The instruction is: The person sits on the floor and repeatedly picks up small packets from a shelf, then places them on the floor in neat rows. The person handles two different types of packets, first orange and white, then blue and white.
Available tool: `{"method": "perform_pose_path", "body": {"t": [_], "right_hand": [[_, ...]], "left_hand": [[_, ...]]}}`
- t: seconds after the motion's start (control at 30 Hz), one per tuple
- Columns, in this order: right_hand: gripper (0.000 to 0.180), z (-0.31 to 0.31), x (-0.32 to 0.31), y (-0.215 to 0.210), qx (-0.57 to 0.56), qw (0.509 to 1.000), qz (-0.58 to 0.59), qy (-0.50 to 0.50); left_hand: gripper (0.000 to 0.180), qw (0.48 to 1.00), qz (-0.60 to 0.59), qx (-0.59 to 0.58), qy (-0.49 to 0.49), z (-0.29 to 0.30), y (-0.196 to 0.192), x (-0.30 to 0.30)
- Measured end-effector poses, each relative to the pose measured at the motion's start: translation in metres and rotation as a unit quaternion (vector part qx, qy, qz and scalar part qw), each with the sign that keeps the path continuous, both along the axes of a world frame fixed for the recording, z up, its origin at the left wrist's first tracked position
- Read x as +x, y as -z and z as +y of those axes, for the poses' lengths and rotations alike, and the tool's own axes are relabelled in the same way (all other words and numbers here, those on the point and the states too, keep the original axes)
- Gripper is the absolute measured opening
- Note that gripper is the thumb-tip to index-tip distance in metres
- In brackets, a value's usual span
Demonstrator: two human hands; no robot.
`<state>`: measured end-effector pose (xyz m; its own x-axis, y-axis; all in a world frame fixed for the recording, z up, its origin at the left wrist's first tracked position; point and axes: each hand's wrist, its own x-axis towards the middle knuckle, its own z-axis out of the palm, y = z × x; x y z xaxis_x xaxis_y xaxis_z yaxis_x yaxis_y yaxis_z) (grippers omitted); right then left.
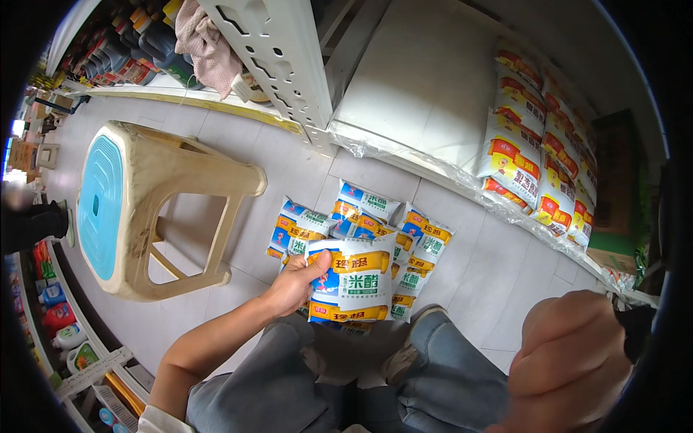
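My left hand (290, 287) grips a filled plastic pouch (368, 265) by its left edge, thumb on the front. This pouch is white with orange bands, a blue patch and green print. Under and beyond it, several matching pouches (427, 234) lie on the floor in an overlapping heap, partly hidden by the held one. At the lower right, close to the camera, my right hand (570, 353) is raised with its fingers curled closed. Its palm side is hidden, so whatever is in it does not show. A dark band (637, 332) is beside that hand.
A cream plastic stool (137, 216) with a blue top stands to the left. Stacked red-and-yellow packs (516, 151) occupy the right of a low white shelf (419, 86). Bottles (123, 61) and a pink cloth (206, 47) are on the upper-left shelving. Another person's dark-clothed leg (32, 225) shows far left.
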<state>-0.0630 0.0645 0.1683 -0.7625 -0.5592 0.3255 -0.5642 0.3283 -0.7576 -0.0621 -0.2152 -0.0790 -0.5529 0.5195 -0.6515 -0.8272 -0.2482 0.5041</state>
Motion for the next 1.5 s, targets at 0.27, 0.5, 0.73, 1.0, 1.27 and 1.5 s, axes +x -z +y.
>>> {"method": "perform_pose_path", "body": {"t": [0.27, 0.5, 0.73, 1.0, 1.27, 1.5], "right_hand": [[0.018, -0.035, -0.005, 0.002, -0.069, 0.992, 0.101, 0.022], [0.017, -0.037, -0.026, 0.069, 0.082, 0.993, -0.035, 0.076], [0.055, -0.024, -0.03, 0.172, 0.171, 0.926, -0.305, 0.144], [0.036, -0.033, -0.01, 0.206, -0.07, 0.835, -0.524, 0.149], [0.033, -0.001, -0.096, 0.163, -0.138, 0.83, -0.461, 0.282], [0.036, 0.068, -0.153, 0.18, 0.005, 0.849, -0.327, 0.416]], "left_hand": [[0.039, 1.0, 0.008, 0.002, -0.004, -0.001, -0.001, 0.001], [0.039, 1.0, 0.025, 0.004, -0.019, -0.007, -0.016, -0.002], [0.041, 0.997, 0.056, 0.027, -0.035, 0.005, -0.028, -0.007], [0.045, 0.998, 0.059, -0.02, -0.007, 0.008, -0.026, -0.006], [0.038, 0.972, 0.234, 0.009, 0.003, 0.061, -0.082, -0.074], [0.04, 0.934, 0.319, -0.096, 0.126, 0.141, -0.079, -0.167]]}}
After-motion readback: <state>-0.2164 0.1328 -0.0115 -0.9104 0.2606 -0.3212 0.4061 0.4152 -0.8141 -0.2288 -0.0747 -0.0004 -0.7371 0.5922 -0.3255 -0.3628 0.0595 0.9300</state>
